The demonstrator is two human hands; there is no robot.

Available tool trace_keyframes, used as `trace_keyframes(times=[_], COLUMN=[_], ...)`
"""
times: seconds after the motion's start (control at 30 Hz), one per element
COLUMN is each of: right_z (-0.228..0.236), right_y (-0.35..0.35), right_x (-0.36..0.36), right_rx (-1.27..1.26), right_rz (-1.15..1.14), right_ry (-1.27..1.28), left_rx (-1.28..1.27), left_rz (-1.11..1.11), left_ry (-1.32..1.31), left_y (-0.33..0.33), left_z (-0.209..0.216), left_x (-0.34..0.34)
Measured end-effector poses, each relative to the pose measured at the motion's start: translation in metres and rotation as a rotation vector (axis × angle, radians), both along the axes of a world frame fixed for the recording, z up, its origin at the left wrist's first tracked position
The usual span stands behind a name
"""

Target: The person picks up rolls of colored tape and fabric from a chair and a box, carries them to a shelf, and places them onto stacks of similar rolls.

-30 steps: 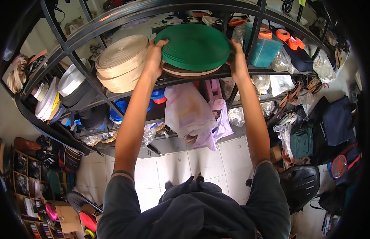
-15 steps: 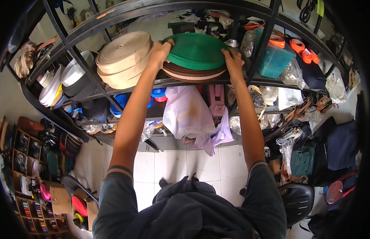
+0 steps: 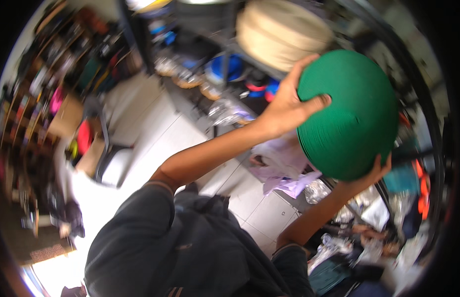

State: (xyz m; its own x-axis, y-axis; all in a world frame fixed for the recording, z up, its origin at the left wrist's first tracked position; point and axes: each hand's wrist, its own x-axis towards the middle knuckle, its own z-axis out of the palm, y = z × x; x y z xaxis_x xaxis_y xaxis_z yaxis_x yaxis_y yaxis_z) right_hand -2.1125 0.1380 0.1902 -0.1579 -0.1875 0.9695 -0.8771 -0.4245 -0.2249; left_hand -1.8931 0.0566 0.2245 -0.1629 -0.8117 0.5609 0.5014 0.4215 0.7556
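A big coiled roll of green webbing (image 3: pixel 361 106) is raised off the shelf and tilted, its middle bulging out like a low cone. My left hand (image 3: pixel 289 106) grips its left edge, with the thumb lying over the flat face. At the lower right edge my right hand (image 3: pixel 371 173) holds it too, most of its fingers hidden behind the roll. Rolls of cream webbing (image 3: pixel 279 37) stand on the shelf just beyond my left hand. The brown roll is not visible now.
The metal shelf rack (image 3: pixel 433 106) curves along the right. Lilac plastic bags (image 3: pixel 289 183) hang below the roll. A black chair (image 3: pixel 111 148) holding a red roll (image 3: pixel 84 136) stands at left, near a cubbyhole shelf (image 3: pixel 22 114). Orange rolls (image 3: pixel 422 190) lie at right.
Both hands have lifted the green webbing roll off the brown one and tilted it. Its middle now bulges outward. The view has swung to the left, with motion blur.
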Motion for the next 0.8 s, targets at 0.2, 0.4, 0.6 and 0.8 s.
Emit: trace_keyframes(times=[0.2,0.4,0.6,0.8], right_z=[-0.055,-0.089,-0.115,-0.145], right_y=[-0.024,-0.04,-0.042,-0.034], right_x=[0.146,0.296,0.424,0.536], right_rx=[0.506,0.761,1.098,1.372], right_rz=[0.826,1.088,1.319,1.422], right_ry=[-0.848,-0.823,-0.937,-0.91], left_rx=[0.364,0.572,0.713,0.813], left_rz=[0.17,0.404,0.538,0.565], left_ry=[0.071,0.18,0.209,0.331], left_y=[0.04,0.087,0.134,0.187], left_z=[-0.068,-0.123,-0.152,-0.179], left_x=[0.164,0.3,0.436,0.537])
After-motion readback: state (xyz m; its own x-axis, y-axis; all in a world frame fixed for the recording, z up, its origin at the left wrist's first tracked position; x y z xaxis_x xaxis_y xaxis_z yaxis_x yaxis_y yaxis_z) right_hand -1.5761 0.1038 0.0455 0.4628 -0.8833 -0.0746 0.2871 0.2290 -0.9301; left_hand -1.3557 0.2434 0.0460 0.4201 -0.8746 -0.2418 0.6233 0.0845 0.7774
